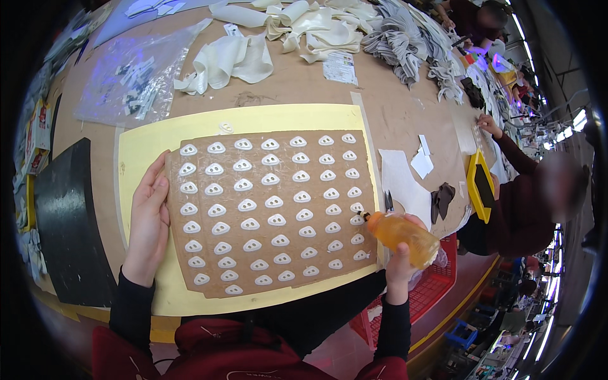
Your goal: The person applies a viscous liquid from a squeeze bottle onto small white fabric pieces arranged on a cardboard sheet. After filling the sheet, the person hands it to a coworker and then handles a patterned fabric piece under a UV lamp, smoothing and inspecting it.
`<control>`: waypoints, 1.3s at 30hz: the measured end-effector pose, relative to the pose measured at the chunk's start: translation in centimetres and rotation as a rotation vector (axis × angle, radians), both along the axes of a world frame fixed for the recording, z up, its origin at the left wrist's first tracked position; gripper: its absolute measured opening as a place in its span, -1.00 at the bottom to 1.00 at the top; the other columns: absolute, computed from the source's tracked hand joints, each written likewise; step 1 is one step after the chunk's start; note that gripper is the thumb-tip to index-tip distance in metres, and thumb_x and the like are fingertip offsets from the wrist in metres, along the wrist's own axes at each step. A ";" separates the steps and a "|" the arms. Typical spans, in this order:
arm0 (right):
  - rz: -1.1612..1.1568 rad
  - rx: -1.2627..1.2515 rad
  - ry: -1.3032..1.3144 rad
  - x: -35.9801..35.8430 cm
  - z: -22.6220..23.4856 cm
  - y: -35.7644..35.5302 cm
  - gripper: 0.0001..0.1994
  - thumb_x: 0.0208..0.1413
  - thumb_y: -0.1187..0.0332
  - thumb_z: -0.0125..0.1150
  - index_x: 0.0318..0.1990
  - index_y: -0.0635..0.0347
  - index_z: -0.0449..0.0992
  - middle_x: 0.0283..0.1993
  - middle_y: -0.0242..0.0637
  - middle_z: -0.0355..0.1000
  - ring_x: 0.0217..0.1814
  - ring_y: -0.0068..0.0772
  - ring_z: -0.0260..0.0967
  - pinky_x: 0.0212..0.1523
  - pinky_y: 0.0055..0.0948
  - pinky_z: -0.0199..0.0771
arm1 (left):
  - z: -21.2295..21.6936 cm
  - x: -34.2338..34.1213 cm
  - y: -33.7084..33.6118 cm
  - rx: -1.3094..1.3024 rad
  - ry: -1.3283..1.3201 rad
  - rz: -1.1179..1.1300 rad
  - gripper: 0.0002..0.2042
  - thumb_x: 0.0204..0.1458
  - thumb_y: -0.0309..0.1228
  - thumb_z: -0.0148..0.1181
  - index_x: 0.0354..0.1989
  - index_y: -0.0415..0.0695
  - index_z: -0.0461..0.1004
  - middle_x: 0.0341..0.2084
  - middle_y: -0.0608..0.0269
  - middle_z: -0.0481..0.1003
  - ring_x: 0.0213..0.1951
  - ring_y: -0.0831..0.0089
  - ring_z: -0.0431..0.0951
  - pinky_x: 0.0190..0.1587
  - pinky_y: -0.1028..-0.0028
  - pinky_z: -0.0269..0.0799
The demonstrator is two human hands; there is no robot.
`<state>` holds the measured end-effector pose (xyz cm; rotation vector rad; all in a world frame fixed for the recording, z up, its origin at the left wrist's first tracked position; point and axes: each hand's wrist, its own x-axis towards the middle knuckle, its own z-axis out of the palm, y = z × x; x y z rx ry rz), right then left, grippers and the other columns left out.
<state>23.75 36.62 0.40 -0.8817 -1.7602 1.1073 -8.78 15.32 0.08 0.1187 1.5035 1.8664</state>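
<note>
A brown cardboard sheet (291, 228) carries rows of small white rounded-triangle pieces (276, 220), each with two holes. My left hand (149, 212) grips the sheet by its left edge, thumb on top. In my right hand (405, 253) is a clear squeeze bottle (405, 237) of amber liquid, tilted so its dark nozzle points left. The nozzle tip is over the rightmost column of pieces, near the middle; whether it touches one I cannot tell. Beneath the cardboard lies a larger pale yellow sheet (149, 139), with one loose white piece (225, 128) at its top.
White fabric scraps (231, 60), grey cloth pieces (396, 44) and a plastic bag (139, 76) lie at the back. A black board (73, 221) stands left. On the right are scissors (389, 201), a yellow tray (479, 187), a red basket (437, 278) and a co-worker (532, 196).
</note>
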 end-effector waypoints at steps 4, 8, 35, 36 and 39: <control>0.063 -0.029 -0.044 -1.0 0.4 -0.5 -0.24 0.00 -0.18 0.28 0.10 0.34 0.28 0.00 -0.10 0.40 0.03 -0.25 0.42 0.04 -0.32 0.47 | -0.1 -0.1 0.1 0.009 -0.007 -0.003 -0.57 0.31 -0.47 -0.23 0.33 -0.28 0.08 0.19 0.07 0.30 0.21 0.48 0.31 0.25 0.48 0.22; 0.025 -0.279 0.376 -0.7 0.2 0.1 -0.18 -0.03 -0.30 0.21 0.13 0.27 0.26 0.00 -0.09 0.39 0.04 -0.21 0.42 0.04 -0.28 0.50 | -0.8 -0.2 -0.6 0.006 0.026 0.020 -0.60 0.29 -0.45 -0.18 0.28 -0.30 0.14 0.17 0.08 0.32 0.19 0.45 0.33 0.24 0.45 0.22; -0.073 -0.018 -0.015 -0.4 -0.5 -0.7 -0.20 -0.02 -0.19 0.31 0.14 0.35 0.28 0.11 -0.18 0.31 0.13 -0.34 0.32 0.14 -0.34 0.32 | 0.4 3.3 -4.7 -0.033 -0.146 0.175 -0.53 0.32 -0.03 -0.20 0.03 -0.26 0.34 -0.08 0.15 0.46 -0.05 0.47 0.49 0.01 0.42 0.39; -0.074 -0.010 -0.015 -0.3 -0.6 -0.6 -0.20 -0.02 -0.19 0.31 0.14 0.35 0.28 0.12 -0.18 0.31 0.13 -0.34 0.32 0.15 -0.34 0.32 | 0.3 3.3 -4.8 -0.034 -0.146 0.182 -0.52 0.32 -0.03 -0.20 0.04 -0.26 0.34 -0.08 0.16 0.46 -0.05 0.47 0.48 0.02 0.42 0.39; -0.058 -0.021 -0.023 -0.3 -0.5 -0.5 -0.21 -0.02 -0.18 0.31 0.14 0.34 0.28 0.13 -0.17 0.30 0.13 -0.35 0.31 0.15 -0.34 0.32 | 0.0 3.3 -5.1 -0.033 -0.141 0.180 -0.52 0.32 -0.03 -0.19 0.04 -0.25 0.34 -0.07 0.16 0.45 -0.04 0.47 0.47 0.03 0.42 0.38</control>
